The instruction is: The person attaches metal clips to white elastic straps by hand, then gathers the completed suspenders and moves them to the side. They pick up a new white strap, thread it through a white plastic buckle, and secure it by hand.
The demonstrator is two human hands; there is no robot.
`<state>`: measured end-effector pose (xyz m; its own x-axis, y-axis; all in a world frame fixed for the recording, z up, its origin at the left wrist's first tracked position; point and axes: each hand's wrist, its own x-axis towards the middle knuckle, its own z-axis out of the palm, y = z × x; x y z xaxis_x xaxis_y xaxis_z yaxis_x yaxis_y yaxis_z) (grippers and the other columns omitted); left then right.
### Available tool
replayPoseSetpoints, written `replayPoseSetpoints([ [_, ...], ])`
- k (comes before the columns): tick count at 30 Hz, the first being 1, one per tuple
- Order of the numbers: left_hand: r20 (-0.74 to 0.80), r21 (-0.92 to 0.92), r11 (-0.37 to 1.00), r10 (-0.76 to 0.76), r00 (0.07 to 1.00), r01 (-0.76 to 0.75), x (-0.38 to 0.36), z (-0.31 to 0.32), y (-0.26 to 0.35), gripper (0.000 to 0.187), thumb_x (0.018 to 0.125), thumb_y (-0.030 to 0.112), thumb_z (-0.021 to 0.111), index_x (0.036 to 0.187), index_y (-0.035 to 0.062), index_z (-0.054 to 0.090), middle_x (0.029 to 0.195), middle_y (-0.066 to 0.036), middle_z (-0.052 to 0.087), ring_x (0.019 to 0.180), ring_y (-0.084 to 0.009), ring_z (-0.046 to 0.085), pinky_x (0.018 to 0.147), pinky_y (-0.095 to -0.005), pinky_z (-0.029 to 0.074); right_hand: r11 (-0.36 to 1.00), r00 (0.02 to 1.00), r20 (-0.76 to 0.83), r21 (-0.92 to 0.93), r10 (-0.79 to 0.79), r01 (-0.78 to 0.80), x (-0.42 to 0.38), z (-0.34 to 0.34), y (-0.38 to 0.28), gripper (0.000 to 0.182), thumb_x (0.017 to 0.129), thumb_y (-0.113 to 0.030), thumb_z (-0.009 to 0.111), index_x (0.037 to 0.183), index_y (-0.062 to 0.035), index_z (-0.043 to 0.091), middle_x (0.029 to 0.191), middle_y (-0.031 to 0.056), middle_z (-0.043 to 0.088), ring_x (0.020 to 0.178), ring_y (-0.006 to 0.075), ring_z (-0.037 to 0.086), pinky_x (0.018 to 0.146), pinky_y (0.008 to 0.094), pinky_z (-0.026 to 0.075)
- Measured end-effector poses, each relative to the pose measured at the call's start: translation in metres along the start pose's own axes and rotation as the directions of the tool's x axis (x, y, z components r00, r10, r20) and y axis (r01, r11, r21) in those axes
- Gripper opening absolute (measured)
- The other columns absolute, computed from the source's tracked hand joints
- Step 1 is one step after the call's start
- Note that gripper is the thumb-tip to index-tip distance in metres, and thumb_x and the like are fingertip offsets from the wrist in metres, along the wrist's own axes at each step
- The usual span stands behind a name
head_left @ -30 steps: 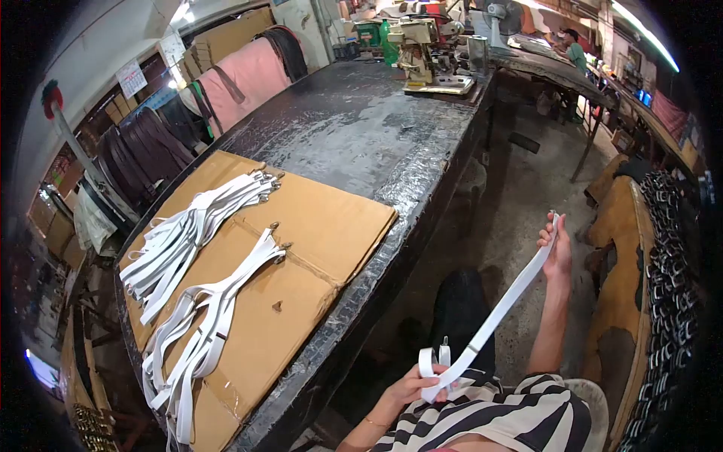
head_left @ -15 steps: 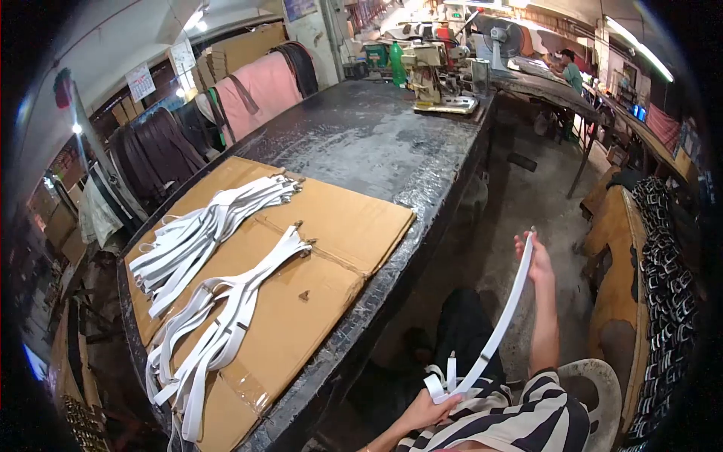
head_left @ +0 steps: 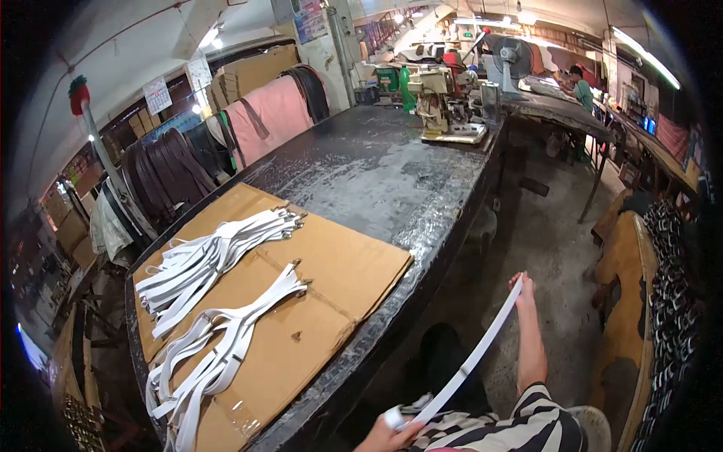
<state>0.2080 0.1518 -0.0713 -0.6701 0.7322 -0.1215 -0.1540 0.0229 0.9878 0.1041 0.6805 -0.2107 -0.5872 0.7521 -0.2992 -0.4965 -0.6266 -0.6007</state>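
A white strap (head_left: pixel 482 348) runs slantwise between my two hands, with a small dark slider partway along it. My right hand (head_left: pixel 525 290) is closed around its upper end, out to the right of the table. Low in the view, my left hand (head_left: pixel 395 435) grips the lower part near my lap, where a short loop of strap shows. To the left, a large bundle of white straps (head_left: pixel 218 256) with metal clips lies on a flat cardboard sheet (head_left: pixel 361 260). A smaller bundle of white straps (head_left: pixel 233 331) rests nearer to me on the same cardboard.
The dark table (head_left: pixel 339 166) bears a sewing machine (head_left: pixel 437 105) and a green bottle (head_left: pixel 407 90) at its far end. A fan (head_left: pixel 508 64) stands behind. Many buckles (head_left: pixel 666 301) hang at the right. A person (head_left: pixel 582 89) is far back.
The view has tilted up a little. My right hand has come lower and closed more on the strap end, and my left hand has shifted left, with the strap between them straighter.
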Motion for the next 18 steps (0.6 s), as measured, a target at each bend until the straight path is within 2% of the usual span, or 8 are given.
replayPoseSetpoints([
  [1,-0.014,-0.111,0.975,0.192,0.981,-0.192,0.002,0.0,-0.003,0.039,0.079,0.023,0.069,0.102,-0.0052,0.058,0.105,-0.017,0.059,0.104,-0.0203,0.054,0.089,-0.0297,0.041,0.997,0.998,-0.042,0.066,-0.038,0.041,0.052,-0.035,-0.005,0.027,0.095,-0.028,0.045,0.08,-0.0053,0.05,0.067,0.0082,0.053,0.057,0.0214,0.052,0.054,0.0354,0.049],
  [2,0.13,0.021,0.987,0.154,0.979,-0.158,-0.016,-0.016,0.034,0.04,0.083,0.022,0.064,0.113,-0.0017,0.052,0.097,-0.014,0.061,0.091,-0.0182,0.058,0.078,-0.0313,0.046,0.984,0.973,-0.169,-0.116,-0.155,0.136,0.076,-0.049,-0.023,0.027,0.094,-0.025,0.044,0.08,-0.0041,0.05,0.062,0.0087,0.051,0.052,0.0226,0.05,0.051,0.0361,0.048],
  [4,0.116,0.243,0.965,0.074,0.99,-0.101,-0.043,-0.018,0.108,0.043,0.085,0.02,0.058,0.122,0.0003,0.048,0.079,-0.01,0.062,0.07,-0.0146,0.058,0.064,-0.0313,0.049,0.992,0.917,-0.381,0.006,-0.116,0.128,0.104,-0.077,-0.074,0.02,0.089,-0.016,0.047,0.074,-0.004,0.052,0.058,0.0091,0.051,0.048,0.0219,0.05,0.047,0.0347,0.045],
  [8,0.004,0.38,0.903,-0.217,0.976,0.199,-0.031,0.005,0.142,0.052,0.082,0.022,0.062,0.126,0.0016,0.045,0.07,-0.011,0.055,0.06,-0.0151,0.047,0.057,-0.0325,0.043,0.836,0.852,-0.349,-0.521,-0.39,0.169,0.136,-0.133,-0.143,0.029,0.085,-0.019,0.052,0.059,-0.006,0.051,0.052,0.0085,0.049,0.043,0.0209,0.05,0.04,0.0331,0.042],
  [10,-0.041,0.365,0.928,-0.065,0.997,0.076,-0.02,0.022,0.115,0.079,0.081,0.026,0.064,0.142,0.0056,0.018,0.075,-0.012,0.056,0.067,-0.0157,0.048,0.061,-0.0339,0.044,0.797,0.801,-0.372,-0.568,-0.469,0.203,0.152,-0.151,-0.158,0.023,0.082,-0.018,0.057,0.065,-0.0025,0.054,0.055,0.0094,0.053,0.046,0.0201,0.054,0.042,0.034,0.046],
  [13,-0.037,0.406,0.828,-0.408,0.912,0.387,0.006,0.032,0.128,0.071,0.08,0.023,0.069,0.137,0.0018,0.032,0.129,-0.023,0.045,0.116,-0.0247,0.048,0.098,-0.0356,0.037,0.701,0.79,-0.36,-0.703,-0.496,0.12,0.148,-0.141,-0.174,0.029,0.082,-0.022,0.06,0.061,-0.0025,0.056,0.051,0.0095,0.054,0.045,0.0194,0.054,0.043,0.0338,0.047],
  [14,0.006,0.335,0.884,-0.349,0.937,0.327,0.007,0.026,0.095,0.02,0.085,0.021,0.065,0.086,0.0011,0.068,0.069,-0.003,0.064,0.067,-0.008,0.057,0.061,-0.0231,0.044,0.678,0.736,-0.42,-0.732,-0.531,0.072,0.132,-0.13,-0.186,0.035,0.084,-0.023,0.058,0.056,-0.0024,0.058,0.05,0.0101,0.056,0.047,0.0194,0.057,0.045,0.0337,0.048],
  [18,0.124,0.311,0.901,-0.355,0.927,0.303,0.038,0.038,0.065,0.027,0.088,0.028,0.061,0.084,0.0024,0.068,0.068,-0.002,0.063,0.064,-0.0067,0.056,0.058,-0.0229,0.043,0.523,0.663,-0.382,-0.852,-0.644,0.017,0.13,-0.149,-0.189,0.04,0.087,-0.022,0.052,0.054,-0.0035,0.061,0.054,0.0089,0.061,0.05,0.0204,0.059,0.05,0.0352,0.049],
])
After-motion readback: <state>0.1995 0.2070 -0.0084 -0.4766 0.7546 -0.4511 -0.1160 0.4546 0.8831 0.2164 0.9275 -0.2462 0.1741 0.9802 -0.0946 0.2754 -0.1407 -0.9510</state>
